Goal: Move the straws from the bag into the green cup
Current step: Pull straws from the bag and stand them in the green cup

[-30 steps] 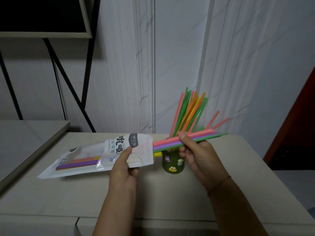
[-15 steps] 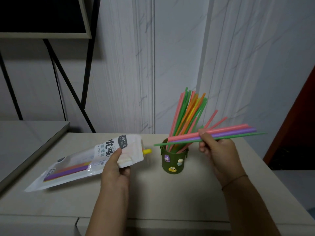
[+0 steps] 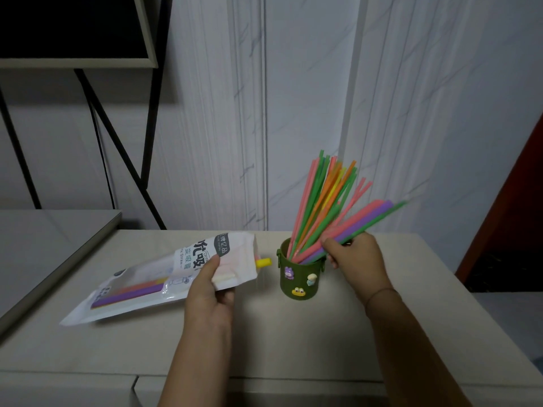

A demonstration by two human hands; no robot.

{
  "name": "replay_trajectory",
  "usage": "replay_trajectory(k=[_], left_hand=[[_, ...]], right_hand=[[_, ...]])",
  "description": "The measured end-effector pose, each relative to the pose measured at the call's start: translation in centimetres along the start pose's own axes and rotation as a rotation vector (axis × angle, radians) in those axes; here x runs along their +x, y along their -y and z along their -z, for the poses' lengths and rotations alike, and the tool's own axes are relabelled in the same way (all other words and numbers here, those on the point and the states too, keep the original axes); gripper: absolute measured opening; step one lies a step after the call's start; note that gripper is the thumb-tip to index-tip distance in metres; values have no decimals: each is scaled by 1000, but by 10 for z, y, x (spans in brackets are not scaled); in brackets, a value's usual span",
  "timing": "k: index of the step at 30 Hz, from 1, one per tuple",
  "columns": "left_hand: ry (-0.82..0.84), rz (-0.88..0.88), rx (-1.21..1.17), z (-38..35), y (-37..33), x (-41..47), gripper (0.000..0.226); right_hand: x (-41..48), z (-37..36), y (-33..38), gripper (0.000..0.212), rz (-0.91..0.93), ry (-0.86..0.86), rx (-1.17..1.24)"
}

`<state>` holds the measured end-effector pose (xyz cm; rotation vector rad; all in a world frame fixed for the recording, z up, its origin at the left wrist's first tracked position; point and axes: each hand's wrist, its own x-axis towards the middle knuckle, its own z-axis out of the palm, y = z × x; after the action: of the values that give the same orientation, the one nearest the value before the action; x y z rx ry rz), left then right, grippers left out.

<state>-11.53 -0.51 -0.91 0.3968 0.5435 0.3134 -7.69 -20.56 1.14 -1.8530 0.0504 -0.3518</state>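
A dark green cup [image 3: 299,277] with small stickers stands on the table, holding several pink, green, orange and yellow straws [image 3: 320,201] that lean right. My right hand [image 3: 355,259] pinches a small bunch of pink, purple and green straws [image 3: 373,214], their lower ends inside the cup's mouth. My left hand [image 3: 210,292] grips the open end of a white straw bag [image 3: 164,277] lying on the table left of the cup. Purple and orange straws show through the bag's window, and a yellow straw tip [image 3: 263,262] pokes out of its mouth.
The beige table [image 3: 293,342] has a front edge near me and a step down on the left. A black metal stand [image 3: 147,142] rises at the back left. A white marbled wall is close behind the cup. A red-brown panel [image 3: 517,215] stands at right.
My right hand has pulled the bunch of straws clear of the bag, swung it from level to slanted and lowered its ends into the cup. The bag sank to the table.
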Motion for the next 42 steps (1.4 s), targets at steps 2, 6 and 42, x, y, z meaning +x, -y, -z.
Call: replay_trajectory(k=[2,6,42], left_hand=[[9,-6,-9,0,1,-1,32],[43,4,-16,-1,-1,-1,23],[339,-509,462,-10,14,-23,33]], right_hand=[[0,-8,-3,17,-47,79,-28],[-2,-6,-3,13,-67,106,122],[-44,-35,23,44,-624,494,649]])
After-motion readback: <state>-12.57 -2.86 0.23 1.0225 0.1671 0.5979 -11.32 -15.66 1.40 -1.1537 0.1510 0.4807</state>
